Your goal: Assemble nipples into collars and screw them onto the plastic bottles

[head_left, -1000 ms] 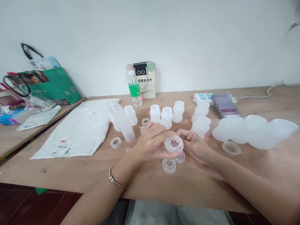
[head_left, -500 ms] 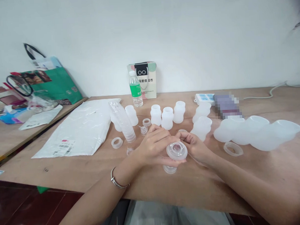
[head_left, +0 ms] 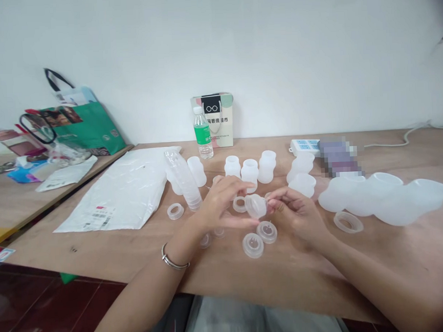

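My right hand [head_left: 295, 211] pinches the edge of a small translucent cup-shaped plastic piece [head_left: 255, 206], tilted above the table. Around it curves my left hand [head_left: 226, 202], its thumb and fingers apart; whether they touch it I cannot tell. Just below, two round clear plastic lids lie side by side, the nearer lid [head_left: 253, 246] and the farther lid [head_left: 267, 231]. A translucent ring [head_left: 240, 204] lies behind the left fingers. Small clear parts [head_left: 205, 241] sit by the left wrist, partly hidden.
A leaning clear stack [head_left: 183, 182] and a loose ring [head_left: 175, 211] are left of the hands. Several frosted wavy bottles [head_left: 267, 167] stand behind; more bottles [head_left: 388, 203] lie at right by another ring [head_left: 348, 222]. A white mailer [head_left: 116, 190], water bottle [head_left: 203, 133] and power strip [head_left: 304, 147] lie farther out.
The lid that was in my left hand now lies on the table beside the other lid. A cup-shaped piece is now up in my right fingers, and my left hand has spread.
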